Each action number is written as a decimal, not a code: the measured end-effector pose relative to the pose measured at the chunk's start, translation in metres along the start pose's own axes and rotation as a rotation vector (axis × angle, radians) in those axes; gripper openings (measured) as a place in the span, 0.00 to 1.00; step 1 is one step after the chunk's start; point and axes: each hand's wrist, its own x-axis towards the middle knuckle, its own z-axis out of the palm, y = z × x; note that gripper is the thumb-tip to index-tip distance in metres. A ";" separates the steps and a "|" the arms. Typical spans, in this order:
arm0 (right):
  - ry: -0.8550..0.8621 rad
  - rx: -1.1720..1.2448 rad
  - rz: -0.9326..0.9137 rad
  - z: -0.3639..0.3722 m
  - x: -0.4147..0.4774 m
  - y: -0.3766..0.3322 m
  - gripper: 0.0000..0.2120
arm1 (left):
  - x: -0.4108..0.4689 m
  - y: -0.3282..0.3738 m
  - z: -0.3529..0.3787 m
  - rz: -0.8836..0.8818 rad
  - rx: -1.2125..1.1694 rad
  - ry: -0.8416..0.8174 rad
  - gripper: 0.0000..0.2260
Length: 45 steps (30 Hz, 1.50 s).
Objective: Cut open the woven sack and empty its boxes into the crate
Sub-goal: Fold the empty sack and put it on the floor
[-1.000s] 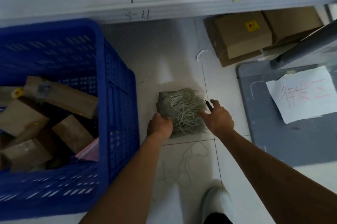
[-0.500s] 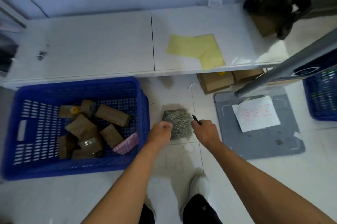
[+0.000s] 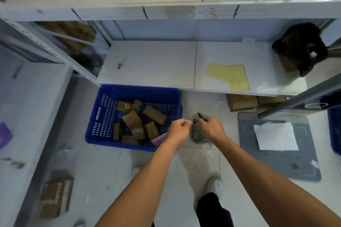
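A small crumpled grey-green woven sack (image 3: 198,133) hangs between my two hands, just right of the blue crate (image 3: 103,116). My left hand (image 3: 180,129) pinches its left upper edge. My right hand (image 3: 211,128) grips its right side and also holds a dark cutter (image 3: 201,116) that pokes up from the fist. The crate stands on the floor and holds several brown cardboard boxes (image 3: 137,122) and a pink packet (image 3: 159,139). Most of the sack is hidden behind my hands.
A low white shelf (image 3: 147,64) with yellow papers (image 3: 229,76) runs behind the crate. Cardboard boxes (image 3: 240,102) sit under it. A grey mat (image 3: 302,164) with a white note lies at right. Another box (image 3: 54,197) lies at lower left. My shoe (image 3: 214,186) is below.
The view has pulled back and up as I stood. The sack has come up off the floor between my hands, bunched smaller; both hands stay on it.
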 end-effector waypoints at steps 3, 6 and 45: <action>-0.068 0.001 -0.054 0.021 -0.004 -0.028 0.14 | -0.002 -0.004 -0.034 -0.044 -0.090 -0.014 0.13; -0.179 0.021 -0.106 0.045 -0.008 -0.062 0.12 | 0.002 -0.009 -0.071 -0.053 -0.161 -0.001 0.16; -0.028 0.073 -0.101 0.255 0.238 -0.220 0.16 | 0.331 -0.050 -0.305 -0.145 -0.576 -0.011 0.07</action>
